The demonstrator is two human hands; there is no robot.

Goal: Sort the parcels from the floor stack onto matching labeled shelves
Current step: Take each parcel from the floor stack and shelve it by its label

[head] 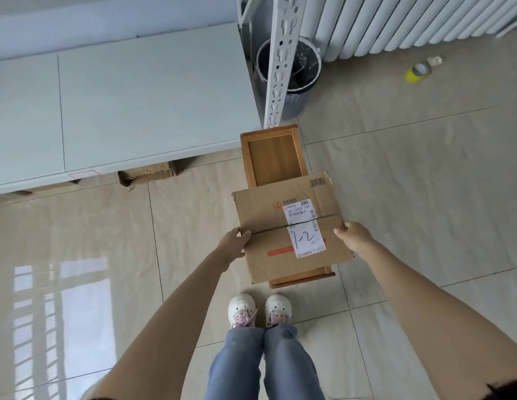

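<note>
- The cardboard parcel (pixel 291 226) covers the near half of a wooden tray (pixel 276 158), so only the tray's far compartment and a strip of its near edge show.
- Fingers of both hands are hidden behind the parcel's sides.
- The left hand (pixel 232 245) grips the parcel's left edge, thumb on top at the tape seam.
- The right hand (pixel 354 235) grips the right edge, thumb tip on the top face.
- A white label (pixel 304 228) on the parcel's top reads "1-2" by hand; the smaller print is hard to read.
- The shelf (pixel 121 111) fills the upper left, its left end cut off; boxes beneath it are mostly hidden.
- A slotted upright (pixel 280 62) partly screens a dark bin (pixel 290 67).
- Bare floor tile (pixel 424 168) lies open to the right, with a yellow tape roll (pixel 418 72) well apart near the radiator (pixel 410 21).
- 2 white shoes (pixel 258 310) stand just short of the tray.
</note>
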